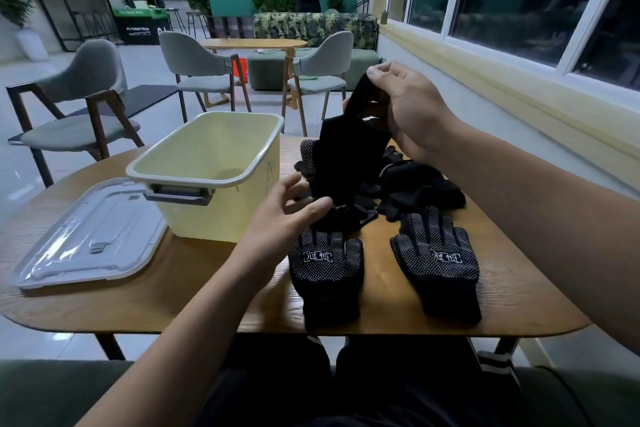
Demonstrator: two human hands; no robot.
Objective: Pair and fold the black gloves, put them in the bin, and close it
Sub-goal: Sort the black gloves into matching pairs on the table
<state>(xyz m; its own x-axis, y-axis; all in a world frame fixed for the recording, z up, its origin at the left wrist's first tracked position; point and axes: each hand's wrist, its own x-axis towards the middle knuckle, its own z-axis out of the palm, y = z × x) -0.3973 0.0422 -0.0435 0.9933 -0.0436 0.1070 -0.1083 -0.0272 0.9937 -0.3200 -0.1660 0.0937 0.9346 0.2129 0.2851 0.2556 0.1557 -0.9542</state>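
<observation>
Black gloves, head view, only view on my feed.

- Item 1: raised glove [346, 149], hanging lengthwise above the table [180, 291]. My right hand [405, 107] pinches its top end between thumb and curled fingers. My left hand [287, 215] is spread and relaxed at the glove's lower end, fingertips at the cloth or just short of it; I cannot tell which.
- Item 2: loose pile [419, 184] of black gloves, behind and under the raised one, at the far right of the table. Unsorted; count not readable.
- Item 3: two flat gloves, dotted palms up, fingers pointing away, side by side but apart near the front edge: left flat glove [327, 274], right flat glove [440, 260]. Laid out, not stacked, not folded.
- Item 4: bin [204, 218], pale yellow, open, left of the pile. As far as I see into it, nothing inside.
- Item 5: lid [90, 239], clear, lying flat on the table left of the bin.

Status, my estimate: early. Sorting is under way; no pair is folded, nothing is binned, and the lid is off. Pairing, folding, loading and closing all remain.
</observation>
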